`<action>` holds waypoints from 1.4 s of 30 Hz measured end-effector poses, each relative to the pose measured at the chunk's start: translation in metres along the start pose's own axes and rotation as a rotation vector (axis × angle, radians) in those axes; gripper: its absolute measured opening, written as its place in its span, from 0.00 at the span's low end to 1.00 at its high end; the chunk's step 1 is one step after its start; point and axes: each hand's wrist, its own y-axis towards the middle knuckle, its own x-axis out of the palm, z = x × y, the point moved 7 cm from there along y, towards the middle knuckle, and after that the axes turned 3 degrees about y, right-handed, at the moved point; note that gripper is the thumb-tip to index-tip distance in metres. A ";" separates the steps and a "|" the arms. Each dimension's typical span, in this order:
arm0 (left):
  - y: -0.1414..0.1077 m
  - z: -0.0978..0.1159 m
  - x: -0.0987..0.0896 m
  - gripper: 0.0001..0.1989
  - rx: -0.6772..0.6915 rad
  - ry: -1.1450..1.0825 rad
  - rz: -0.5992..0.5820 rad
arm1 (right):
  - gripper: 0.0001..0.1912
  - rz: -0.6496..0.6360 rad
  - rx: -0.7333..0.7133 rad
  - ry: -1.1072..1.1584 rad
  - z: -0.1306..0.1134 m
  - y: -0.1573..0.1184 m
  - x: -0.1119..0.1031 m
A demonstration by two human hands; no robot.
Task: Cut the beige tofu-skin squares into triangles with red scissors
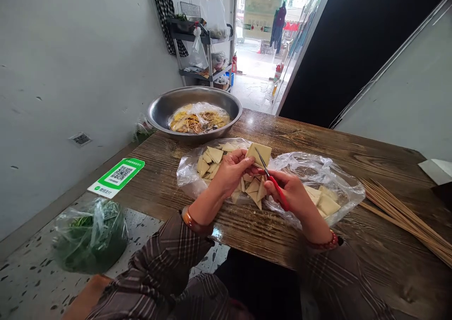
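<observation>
My left hand (233, 169) pinches a pale yellow square sheet, which looks like tofu skin (264, 153), above the table. My right hand (292, 192) grips red-handled scissors (278, 191), whose blades lie across the sheet near its middle. Below my hands, cut triangles (213, 156) of the same sheet are heaped on a clear plastic bag (185, 173). By my right wrist, a second clear bag (319, 165) holds uncut squares (327, 203). My right hand partly hides the pieces beneath it.
A large steel basin (158, 113) with bagged skewered food stands behind the bags. Long wooden skewers (399, 209) lie at the right. A green QR code card (118, 175) rests at the left table edge. Bagged greens (92, 237) sit lower left.
</observation>
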 end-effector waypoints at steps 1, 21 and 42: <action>0.001 0.000 -0.001 0.19 0.007 -0.001 0.008 | 0.29 0.011 -0.006 -0.020 0.000 0.000 -0.001; 0.001 -0.001 -0.003 0.20 0.036 0.077 0.031 | 0.24 -0.007 -0.006 -0.077 0.003 0.001 0.002; -0.002 0.010 -0.018 0.17 0.088 0.278 0.152 | 0.24 -0.078 0.174 0.264 0.016 0.004 0.004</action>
